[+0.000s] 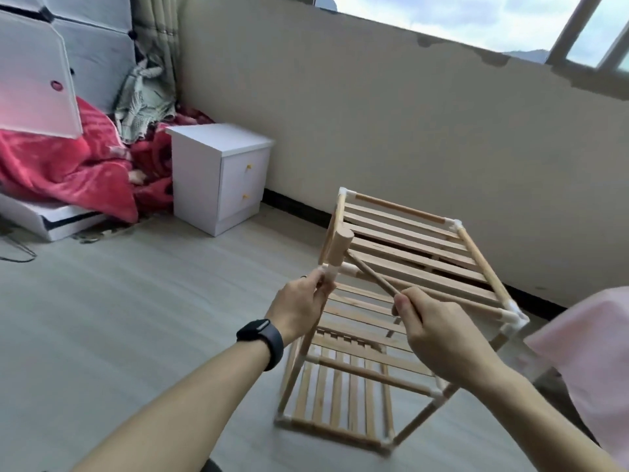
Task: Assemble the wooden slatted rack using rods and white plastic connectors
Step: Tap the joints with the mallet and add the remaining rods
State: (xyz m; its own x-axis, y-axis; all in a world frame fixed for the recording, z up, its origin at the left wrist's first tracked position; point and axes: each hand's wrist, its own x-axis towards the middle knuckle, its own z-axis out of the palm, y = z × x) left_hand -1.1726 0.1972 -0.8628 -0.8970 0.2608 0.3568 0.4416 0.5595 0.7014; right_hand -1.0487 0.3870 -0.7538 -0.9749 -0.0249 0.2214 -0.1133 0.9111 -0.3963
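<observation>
Your left hand (pixel 299 303) pinches the white connector (pixel 341 268) at the rack's (pixel 413 258) near top corner; your right hand (pixel 439 330) grips the wooden mallet (pixel 342 243), head just above that connector.

A: What got hidden?
B: Mallet (pixel 341 245) handle end sat inside right hand (pixel 439 332); left hand (pixel 299 304) covered part of corner connector (pixel 335 268).
A: Blur?
B: Rack (pixel 408 260) lower shelves were smeared; pink cloth (pixel 592 352) was cut off right.

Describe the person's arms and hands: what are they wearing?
Both forearms are bare, with no sleeves in view, and neither hand is gloved. The wrist of the left hand carries a dark smartwatch on a black band; the right hand and its wrist show nothing worn.
</observation>
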